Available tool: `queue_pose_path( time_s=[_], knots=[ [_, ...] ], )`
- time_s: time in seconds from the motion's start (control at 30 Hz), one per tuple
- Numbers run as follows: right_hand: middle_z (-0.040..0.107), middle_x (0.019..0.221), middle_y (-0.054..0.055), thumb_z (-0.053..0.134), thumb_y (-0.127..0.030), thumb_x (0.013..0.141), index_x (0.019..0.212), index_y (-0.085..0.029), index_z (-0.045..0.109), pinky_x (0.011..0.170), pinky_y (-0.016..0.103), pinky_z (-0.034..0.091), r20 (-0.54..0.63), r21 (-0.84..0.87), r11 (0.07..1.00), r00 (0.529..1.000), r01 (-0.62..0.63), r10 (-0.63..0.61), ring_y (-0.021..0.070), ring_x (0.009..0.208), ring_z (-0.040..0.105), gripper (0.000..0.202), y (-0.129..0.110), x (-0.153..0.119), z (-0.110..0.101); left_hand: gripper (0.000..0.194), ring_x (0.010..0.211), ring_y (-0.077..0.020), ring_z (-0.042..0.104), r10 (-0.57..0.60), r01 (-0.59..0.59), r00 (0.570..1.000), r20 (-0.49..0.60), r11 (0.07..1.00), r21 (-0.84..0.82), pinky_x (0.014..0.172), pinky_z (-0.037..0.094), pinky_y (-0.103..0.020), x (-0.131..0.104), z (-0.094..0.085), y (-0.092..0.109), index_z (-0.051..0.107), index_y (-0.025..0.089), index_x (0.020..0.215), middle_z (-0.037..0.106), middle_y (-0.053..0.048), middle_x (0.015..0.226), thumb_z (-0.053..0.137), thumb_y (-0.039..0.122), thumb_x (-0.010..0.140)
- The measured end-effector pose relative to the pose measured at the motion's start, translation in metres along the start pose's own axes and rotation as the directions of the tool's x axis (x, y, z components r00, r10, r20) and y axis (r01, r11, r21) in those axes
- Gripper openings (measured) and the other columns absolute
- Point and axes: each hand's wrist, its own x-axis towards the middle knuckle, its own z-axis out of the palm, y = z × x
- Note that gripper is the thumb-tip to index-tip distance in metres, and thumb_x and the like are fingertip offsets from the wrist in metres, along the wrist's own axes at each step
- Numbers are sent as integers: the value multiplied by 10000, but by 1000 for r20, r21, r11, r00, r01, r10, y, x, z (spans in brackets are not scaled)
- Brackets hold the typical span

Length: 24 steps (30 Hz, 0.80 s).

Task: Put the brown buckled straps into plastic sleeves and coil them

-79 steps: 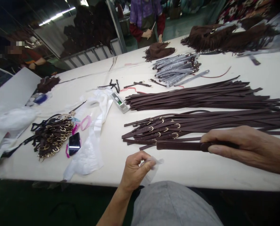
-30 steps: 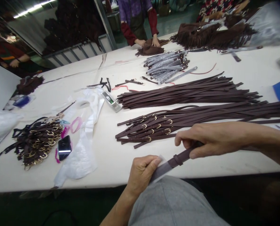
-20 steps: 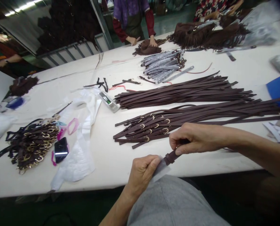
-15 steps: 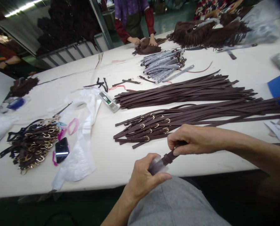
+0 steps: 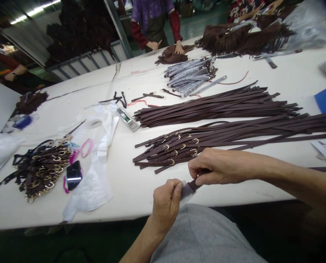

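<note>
My left hand (image 5: 166,200) is closed around a clear plastic sleeve (image 5: 187,191), thumb pressed over the fingers. Out of the sleeve's upper end comes a dark brown leather strap (image 5: 193,184), partly covered by the plastic. My right hand (image 5: 215,168) pinches that strap just above the sleeve; the rest of it is hidden under the palm. Behind my hands lie brown straps with gold buckles (image 5: 168,149), spread side by side. A second bundle of plain brown straps (image 5: 212,107) rests farther back.
Plastic-wrapped straps (image 5: 190,73) are piled at mid-table. On the left are a heap of short buckled straps (image 5: 44,168), a phone (image 5: 74,174) and a white plastic bag (image 5: 93,182). A co-worker's hand (image 5: 178,48) touches a brown fringed bag (image 5: 171,56) across the table (image 5: 124,197).
My left thumb has folded in, closing the hand on the sleeve. My right hand has moved slightly left and down, and less strap shows between the hands.
</note>
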Motion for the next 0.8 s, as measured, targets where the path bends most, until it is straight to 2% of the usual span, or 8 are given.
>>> queue_pose_path(
  time_s=[0.1,0.27,0.33,0.43,0.53,0.63,0.7,0.8],
  knots=[
    [500,577,-53,575,-220,750,744,-165,587,465,165,265,12,12,1000,1000,-11,11,54,516,421,57,0,4,3,125,556,-74,491,-6,5,999,-32,1000,-27,541,352,-180,0,1,3,540,176,832,563,25,671,424,186,878],
    [510,590,-54,555,-191,735,750,-171,555,458,165,269,13,26,999,1000,23,-23,57,516,425,25,-4,13,11,150,583,-80,484,-46,50,998,39,994,-98,557,360,-183,4,5,7,545,180,842,547,24,676,405,210,887],
    [542,630,-45,548,-231,755,828,-179,548,472,170,295,22,51,999,1000,16,-17,70,540,451,90,0,12,10,155,568,-77,463,-67,71,997,42,992,-106,544,353,-181,4,4,7,532,177,826,519,29,655,398,219,890],
    [589,704,-19,537,-358,793,995,-185,515,515,185,356,158,156,987,987,-35,10,98,598,509,266,21,3,5,141,521,-67,429,-71,69,997,-15,995,-72,508,332,-173,4,1,4,515,175,802,475,44,611,409,216,886],
    [562,694,-11,506,-425,808,946,-170,518,519,195,391,252,315,939,966,-140,60,106,598,521,290,48,-8,0,130,505,-63,430,-76,73,994,-78,997,-36,490,325,-169,3,-3,-2,518,174,804,490,42,615,418,208,880],
    [510,672,-20,519,-405,795,835,-159,523,498,188,380,158,394,904,981,-167,113,91,572,478,249,56,-13,-2,138,515,-71,453,-73,71,996,-57,997,-31,500,338,-174,3,-4,-6,532,174,816,519,33,630,415,213,879],
    [503,652,-27,540,-370,781,808,-159,540,486,186,344,76,341,930,990,-134,115,86,564,452,212,48,-12,-3,145,528,-77,466,-63,62,998,-29,998,-34,514,347,-179,5,-3,-6,538,174,825,528,27,637,411,217,881],
    [505,626,-39,561,-323,763,777,-165,556,484,192,293,-27,198,979,998,-47,54,82,552,431,159,29,-8,-4,150,542,-81,473,-56,56,998,-11,998,-32,522,350,-184,7,0,-3,540,176,830,537,21,652,408,221,885]
  ],
)
